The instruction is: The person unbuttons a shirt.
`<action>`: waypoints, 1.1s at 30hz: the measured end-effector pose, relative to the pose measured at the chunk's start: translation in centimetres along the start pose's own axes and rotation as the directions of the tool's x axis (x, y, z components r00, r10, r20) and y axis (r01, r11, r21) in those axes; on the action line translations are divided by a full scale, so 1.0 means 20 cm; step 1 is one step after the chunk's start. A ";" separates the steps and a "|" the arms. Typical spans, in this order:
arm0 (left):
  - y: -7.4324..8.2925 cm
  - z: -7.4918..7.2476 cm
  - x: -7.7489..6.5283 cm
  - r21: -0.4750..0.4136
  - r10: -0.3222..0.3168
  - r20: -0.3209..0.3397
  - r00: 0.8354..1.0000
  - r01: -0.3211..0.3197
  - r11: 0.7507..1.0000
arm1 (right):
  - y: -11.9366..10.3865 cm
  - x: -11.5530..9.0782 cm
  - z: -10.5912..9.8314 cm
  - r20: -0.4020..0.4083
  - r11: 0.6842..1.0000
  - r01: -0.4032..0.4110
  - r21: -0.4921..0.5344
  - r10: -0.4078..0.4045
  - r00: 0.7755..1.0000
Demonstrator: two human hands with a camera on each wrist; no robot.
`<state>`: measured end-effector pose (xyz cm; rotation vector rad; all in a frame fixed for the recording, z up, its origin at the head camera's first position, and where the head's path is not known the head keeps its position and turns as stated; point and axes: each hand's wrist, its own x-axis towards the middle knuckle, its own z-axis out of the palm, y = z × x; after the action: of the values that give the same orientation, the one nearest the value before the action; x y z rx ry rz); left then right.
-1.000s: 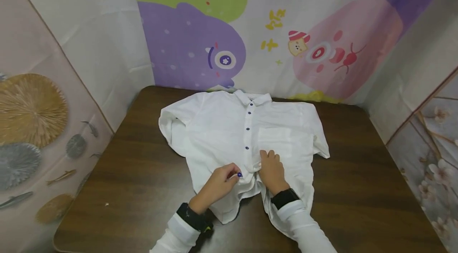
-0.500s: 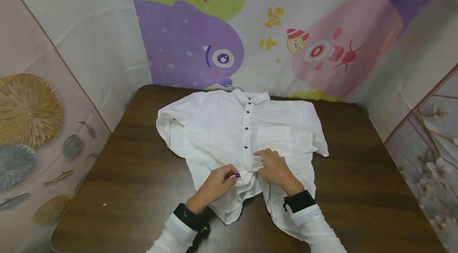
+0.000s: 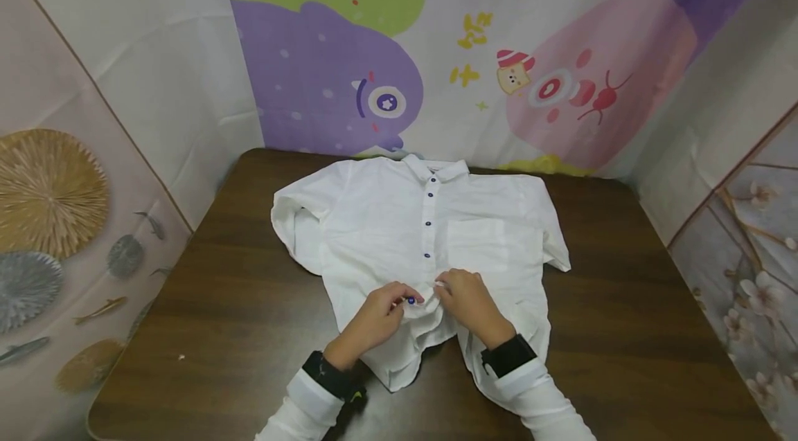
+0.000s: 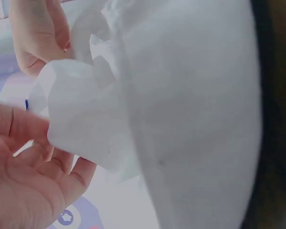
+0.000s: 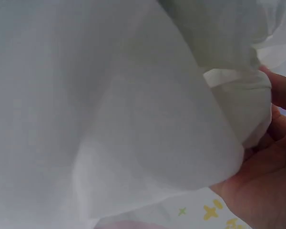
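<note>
A white short-sleeved shirt (image 3: 374, 219) lies front up, its collar toward the back and dark blue buttons down the placket. The upper buttons appear fastened; below them the two front edges part. My left hand (image 3: 374, 320) pinches one front edge beside a blue button (image 3: 411, 300). Close to its right, my right hand (image 3: 467, 302) grips the opposite edge between thumb and fingers. In the left wrist view, raised cloth (image 4: 86, 114) hangs between both hands. Fabric folds hide the right fingertips in part in the right wrist view, where the right hand (image 5: 271, 181) holds bunched cloth.
The shirt rests on a dark brown wooden table (image 3: 249, 344) with a rounded left corner. A tiny pale speck (image 3: 181, 357) is on its left part. Behind stands a cartoon-printed curtain (image 3: 461, 122), with patterned panels at both sides.
My right hand has shifted off the shirt front toward the left hand and drawn its fingers together on the edge. The left hand keeps its pinch by the button, nearly in place.
</note>
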<state>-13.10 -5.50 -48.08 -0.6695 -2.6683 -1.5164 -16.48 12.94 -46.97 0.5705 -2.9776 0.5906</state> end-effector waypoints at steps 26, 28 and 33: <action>0.17 -0.03 0.25 0.106 -0.050 -0.199 0.979 0.072 0.992 | -0.11 0.05 -0.20 -0.244 0.919 0.000 0.394 0.105 0.964; 0.18 -0.04 0.26 0.104 -0.053 -0.188 0.981 0.073 0.992 | -0.12 0.04 -0.21 -0.233 0.910 -0.026 0.413 0.133 0.963; 0.19 -0.05 0.25 0.089 -0.021 -0.173 0.985 0.037 0.995 | -0.14 0.04 -0.22 -0.220 0.898 -0.040 0.439 0.151 0.964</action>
<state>-16.48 -2.82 -43.45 -0.4735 -2.6095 -1.3786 -16.26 12.02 -41.73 0.3338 -2.6509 1.2497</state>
